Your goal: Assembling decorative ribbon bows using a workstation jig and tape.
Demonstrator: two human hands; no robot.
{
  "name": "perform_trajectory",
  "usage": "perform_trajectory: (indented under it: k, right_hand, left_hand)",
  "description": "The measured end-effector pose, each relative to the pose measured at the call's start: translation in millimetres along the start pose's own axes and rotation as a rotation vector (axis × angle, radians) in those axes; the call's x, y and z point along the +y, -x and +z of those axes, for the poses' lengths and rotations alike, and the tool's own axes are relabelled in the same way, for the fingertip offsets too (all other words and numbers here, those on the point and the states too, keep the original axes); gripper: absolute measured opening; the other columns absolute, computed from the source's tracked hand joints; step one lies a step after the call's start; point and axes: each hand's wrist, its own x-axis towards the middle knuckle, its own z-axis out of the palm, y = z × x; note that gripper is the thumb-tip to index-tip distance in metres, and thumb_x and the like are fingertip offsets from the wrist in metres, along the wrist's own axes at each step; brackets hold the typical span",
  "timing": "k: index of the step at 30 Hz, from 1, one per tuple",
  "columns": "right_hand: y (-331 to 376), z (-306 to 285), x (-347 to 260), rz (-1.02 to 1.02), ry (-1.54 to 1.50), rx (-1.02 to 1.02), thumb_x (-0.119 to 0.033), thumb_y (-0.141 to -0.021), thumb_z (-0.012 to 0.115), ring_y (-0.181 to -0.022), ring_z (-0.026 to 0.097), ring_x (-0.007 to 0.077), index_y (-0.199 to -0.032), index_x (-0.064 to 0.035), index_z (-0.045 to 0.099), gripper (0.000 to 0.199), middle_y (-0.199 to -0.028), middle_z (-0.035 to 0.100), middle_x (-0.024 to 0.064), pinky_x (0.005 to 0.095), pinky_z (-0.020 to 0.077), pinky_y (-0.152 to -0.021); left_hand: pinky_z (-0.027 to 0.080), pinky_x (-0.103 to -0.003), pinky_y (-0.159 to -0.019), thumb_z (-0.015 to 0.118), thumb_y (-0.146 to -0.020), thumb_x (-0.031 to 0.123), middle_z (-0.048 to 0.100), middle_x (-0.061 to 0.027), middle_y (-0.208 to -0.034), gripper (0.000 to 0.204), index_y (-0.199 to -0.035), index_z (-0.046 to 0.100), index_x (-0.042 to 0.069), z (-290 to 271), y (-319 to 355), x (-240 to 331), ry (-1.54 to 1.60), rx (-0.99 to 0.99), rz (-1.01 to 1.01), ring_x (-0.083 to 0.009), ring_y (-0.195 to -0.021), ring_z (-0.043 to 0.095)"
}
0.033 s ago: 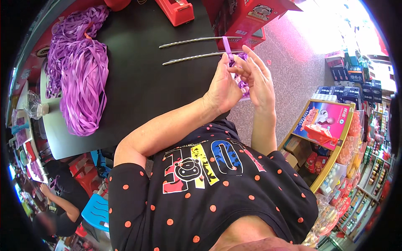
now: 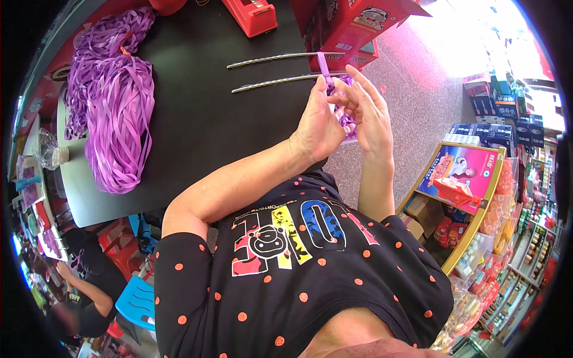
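A flat, glossy purple ribbon strip [image 2: 325, 70] is pinched in the grip of the left hand [image 2: 319, 128] at the right edge of the matte black worktop [image 2: 197, 119]. The right hand [image 2: 370, 116] is held with fingers spread, touching a woven purple piece [image 2: 346, 122] that is largely hidden between the palms. Two twisted metal rods [image 2: 280, 80] are laid just beyond. A loose ribbon heap [image 2: 113, 101] is piled well apart.
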Motion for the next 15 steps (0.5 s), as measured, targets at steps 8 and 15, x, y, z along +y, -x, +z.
perform_trajectory:
  k: [8, 15]
  right_hand:
    - [-49, 27, -31, -0.315, 0.415, -0.011, -0.012, -0.095, 0.050, -0.087, 0.058, 0.0072, -0.114, 0.0015, 0.062, 0.026, -0.104, 0.067, 0.0094, 0.0218, 0.0437, -0.082]
    - [-154, 87, -23, -0.378, 0.739, -0.235, -0.019, -0.092, 0.057, -0.094, 0.061, 0.0114, -0.107, 0.0028, 0.066, 0.028, -0.098, 0.068, 0.0082, 0.0227, 0.0439, -0.087]
  left_hand:
    - [0.001, -0.057, -0.110, 0.045, -0.082, 0.070, -0.006, -0.0097, -0.155, 0.097, -0.147, -0.012, 0.026, 7, 6, 4, -0.071, 0.094, -0.006, -0.0327, -0.142, -0.009]
    - [0.001, -0.055, -0.110, 0.036, -0.087, 0.067, 0.001, -0.0076, -0.155, 0.083, -0.147, -0.009, 0.033, 6, 7, -2, -0.059, 0.132, -0.042, -0.0313, -0.142, -0.004]
